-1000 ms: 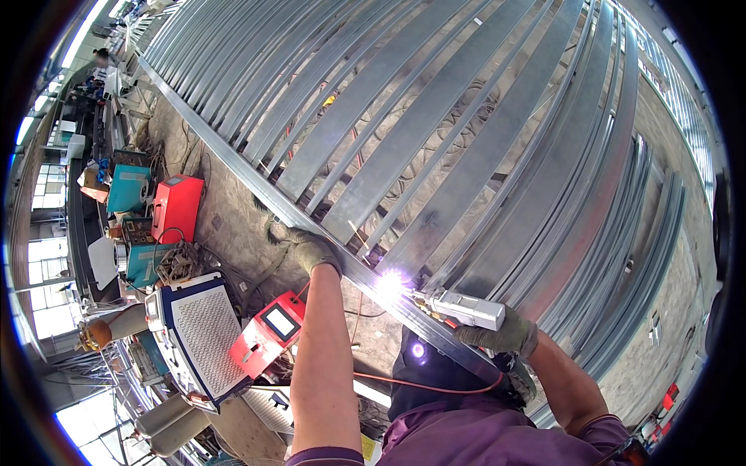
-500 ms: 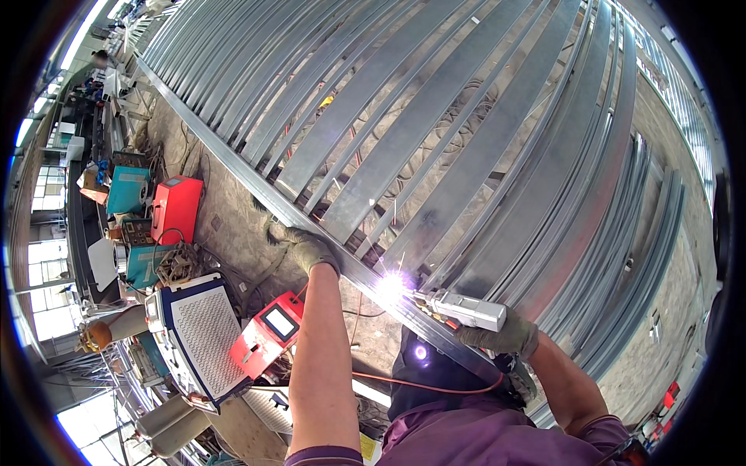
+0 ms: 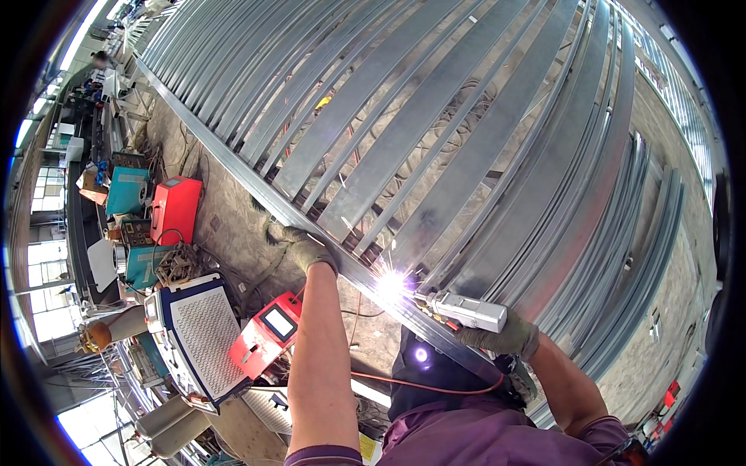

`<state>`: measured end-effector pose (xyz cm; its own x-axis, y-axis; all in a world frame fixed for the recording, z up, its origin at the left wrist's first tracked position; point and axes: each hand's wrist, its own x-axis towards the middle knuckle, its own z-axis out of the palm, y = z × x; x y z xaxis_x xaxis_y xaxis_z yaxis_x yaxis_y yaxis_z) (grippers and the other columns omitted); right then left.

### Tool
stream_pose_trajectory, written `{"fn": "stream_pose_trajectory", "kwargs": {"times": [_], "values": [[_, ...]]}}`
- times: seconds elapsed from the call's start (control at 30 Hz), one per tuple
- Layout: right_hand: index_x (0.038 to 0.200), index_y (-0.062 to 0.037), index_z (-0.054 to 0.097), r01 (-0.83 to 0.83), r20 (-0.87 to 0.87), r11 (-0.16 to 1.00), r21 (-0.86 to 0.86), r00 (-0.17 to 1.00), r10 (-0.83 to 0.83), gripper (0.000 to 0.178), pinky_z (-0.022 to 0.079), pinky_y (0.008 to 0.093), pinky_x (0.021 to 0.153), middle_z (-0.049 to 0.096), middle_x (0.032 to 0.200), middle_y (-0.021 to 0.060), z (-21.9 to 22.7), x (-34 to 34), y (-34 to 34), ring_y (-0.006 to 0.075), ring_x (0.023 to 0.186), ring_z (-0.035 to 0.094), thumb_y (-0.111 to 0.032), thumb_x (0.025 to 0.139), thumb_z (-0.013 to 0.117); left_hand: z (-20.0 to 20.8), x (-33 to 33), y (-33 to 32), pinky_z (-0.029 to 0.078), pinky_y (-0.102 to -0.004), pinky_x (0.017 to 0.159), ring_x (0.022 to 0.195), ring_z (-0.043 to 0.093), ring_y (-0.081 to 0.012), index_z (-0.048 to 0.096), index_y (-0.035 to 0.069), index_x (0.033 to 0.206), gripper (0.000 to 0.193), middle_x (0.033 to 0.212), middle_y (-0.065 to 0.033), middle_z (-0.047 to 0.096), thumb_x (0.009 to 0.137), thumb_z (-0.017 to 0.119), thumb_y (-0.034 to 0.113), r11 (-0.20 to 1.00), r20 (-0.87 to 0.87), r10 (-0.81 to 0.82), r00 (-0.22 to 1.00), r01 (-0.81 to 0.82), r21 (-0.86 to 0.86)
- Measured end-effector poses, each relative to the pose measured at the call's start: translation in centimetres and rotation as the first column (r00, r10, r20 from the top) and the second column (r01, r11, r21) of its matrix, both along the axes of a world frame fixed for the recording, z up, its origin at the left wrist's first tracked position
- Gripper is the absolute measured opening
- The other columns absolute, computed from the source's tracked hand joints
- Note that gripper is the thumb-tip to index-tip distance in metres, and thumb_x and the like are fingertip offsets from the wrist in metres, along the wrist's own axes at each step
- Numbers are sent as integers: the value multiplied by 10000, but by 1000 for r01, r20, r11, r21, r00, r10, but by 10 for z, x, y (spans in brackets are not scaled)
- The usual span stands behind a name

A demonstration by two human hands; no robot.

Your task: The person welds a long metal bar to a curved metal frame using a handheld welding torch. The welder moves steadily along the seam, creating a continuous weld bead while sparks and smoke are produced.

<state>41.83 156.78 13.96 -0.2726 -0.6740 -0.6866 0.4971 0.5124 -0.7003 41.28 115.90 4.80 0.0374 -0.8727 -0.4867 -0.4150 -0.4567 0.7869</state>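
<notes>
My gloved left hand (image 3: 309,252) is closed at the outer edge of a long galvanized steel rail (image 3: 273,200), with part of its fingers hidden below the metal. In my gloved right hand (image 3: 505,335) is a silver, box-bodied welding gun (image 3: 466,309), its nozzle pointing left at the rail. A bright white-violet arc with sparks (image 3: 391,286) burns at the nozzle tip, where a flat steel bar (image 3: 435,213) meets the rail. The glare hides the joint itself. Dark scorch marks show on the bar close to the arc.
Many parallel steel bars (image 3: 373,167) run away from the rail, with coiled cables on the floor beneath. Left stand a red machine with a screen (image 3: 268,330), a red box (image 3: 177,208) and teal machines (image 3: 128,189). An orange hose (image 3: 435,389) crosses before my body.
The sparks spread differently around the arc. My left hand and forearm have shifted very slightly left; the right hand and welding gun stay in nearly the same place.
</notes>
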Motion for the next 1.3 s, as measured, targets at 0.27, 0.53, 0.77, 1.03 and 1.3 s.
{"fn": "stream_pose_trajectory", "kwargs": {"times": [0.27, 0.53, 0.77, 1.03, 1.3], "values": [[1451, -124, 665, -24, 2, 999, 22, 1000, 24, 601, 578, 324, 990, 782, 1240, 60, -1, 1, 5, 144, 1134, 710, -373, 940, 861, -7, 7, -7, 551, -412, 1024, 1190, 720, -336, 667, -22, 1419, 944, 1321, -190, 741, 1049, 344, 784, 999, 40, -36, 999, 38, -30], [1502, -110, 617, -22, -147, 999, -48, 989, 14, 649, 562, 339, 1043, 754, 1327, 102, -10, 12, 10, 193, 1227, 695, -357, 950, 853, 2, 1, -1, 549, -409, 1031, 1198, 724, -340, 680, -24, 1400, 933, 1320, -205, 741, 1055, 335, 771, 998, 112, -38, 993, 42, -36], [1425, -79, 669, 40, -5, 992, 116, 999, -39, 577, 579, 326, 988, 781, 1217, 78, 20, 18, 5, 157, 1105, 717, -343, 948, 860, 8, 0, -1, 533, -437, 1051, 1250, 678, -329, 630, 22, 1458, 804, 1395, -177, 679, 1080, 355, 677, 998, 1, 21, 1000, -21, 60], [1367, -64, 708, 365, -229, 927, -87, 898, -375, 427, 585, 294, 789, 767, 1072, 22, 36, 37, 26, 81, 923, 682, -184, 978, 836, -12, 8, -9, 504, -483, 1080, 1373, 577, -289, 515, 81, 1578, 663, 1558, -120, 544, 1106, 409, 534, 989, -145, -112, 983, 124, 79], [1438, -39, 651, 345, -488, 935, -84, 804, -340, 491, 568, 301, 939, 753, 1184, 46, 54, 45, 74, 125, 1058, 682, -127, 983, 815, -79, 48, 9, 584, -411, 961, 1116, 727, -309, 637, 8, 1463, 737, 1315, -181, 735, 1111, 412, 615, 973, -199, -221, 955, 200, -118]]}}
